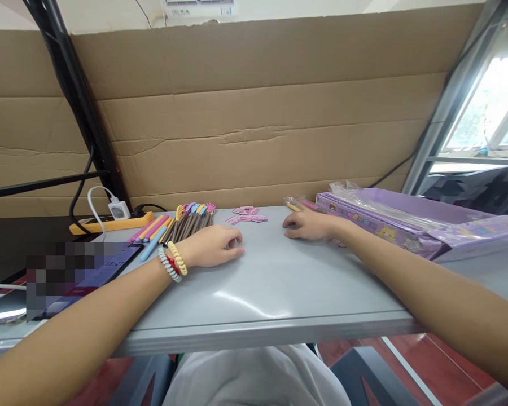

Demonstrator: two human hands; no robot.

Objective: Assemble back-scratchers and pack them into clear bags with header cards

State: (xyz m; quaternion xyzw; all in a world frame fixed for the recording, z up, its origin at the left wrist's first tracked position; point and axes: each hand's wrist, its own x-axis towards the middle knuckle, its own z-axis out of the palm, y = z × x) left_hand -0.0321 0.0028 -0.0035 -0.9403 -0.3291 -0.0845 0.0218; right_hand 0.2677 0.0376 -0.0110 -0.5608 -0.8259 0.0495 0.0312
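Observation:
My left hand (pixel 214 245), with coiled bracelets at the wrist, rests on the grey table, fingers loosely curled, thumb apart and nothing visible in it. Just behind it lie brown sticks (pixel 190 225) with colourful tops, beside pink, yellow and blue pens (pixel 154 226). Small pink printed slips (pixel 248 217) are scattered between my hands. My right hand (pixel 309 224) lies palm down, its fingers slightly bent and apart, holding nothing visible. Beyond its fingers is a clear plastic wrapper with yellow and pink sticks (pixel 295 206), partly covered by the hand.
A purple printed box (pixel 381 225) with clear plastic on it stands at the right, behind my forearm. At the left are a tablet or phone (pixel 105 270), a white charger (pixel 119 209) in a yellow power strip (pixel 97 226) and cables. Cardboard (pixel 254 129) rises behind the table (pixel 271 293).

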